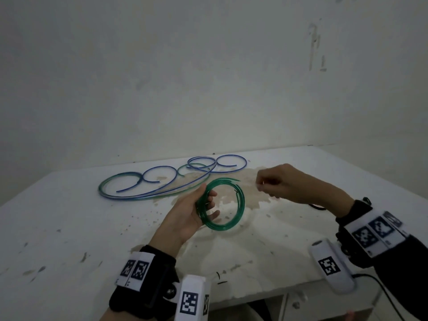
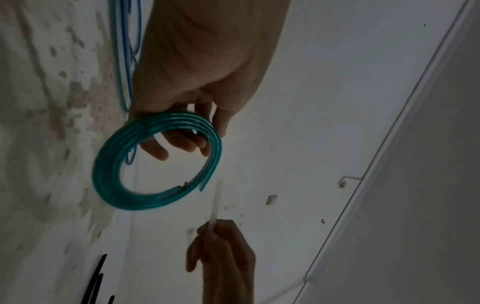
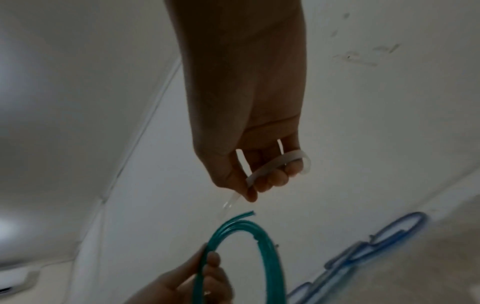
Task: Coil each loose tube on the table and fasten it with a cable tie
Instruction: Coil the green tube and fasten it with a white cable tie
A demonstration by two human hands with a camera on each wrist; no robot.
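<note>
Hands: we see two bare hands raised over a stained white table (image 1: 69, 228), each wrist wearing a black strap with printed marker tags.
Left hand: our left hand (image 1: 185, 214) grips one side of the green tube coil (image 1: 231, 218), thumb on the outside, fingers curled through the ring.
Green tube coil: several turns of translucent green tubing, wound into a round ring and held up just above the table; one cut end pokes free at the far edge of the ring.
Right hand: our right hand (image 1: 280, 184) hovers just to the right of the coil, apart from it, fingers bent inward.
Cable tie: a pale, translucent cable tie (image 3: 270, 168) is pinched between the right thumb and fingertips; its back part loops around the fingers, and its free end points toward the coil without touching it.
Loose tubes: blue and green loose tubes (image 1: 148, 184) lie in wide, overlapping curls on the far left part of the table, well beyond the hands.
Black ties: a few thin black strips (image 2: 96, 279) lie on the table near the right hand.
Wall: a plain, scuffed white wall (image 1: 208, 77) rises behind the table.
</note>
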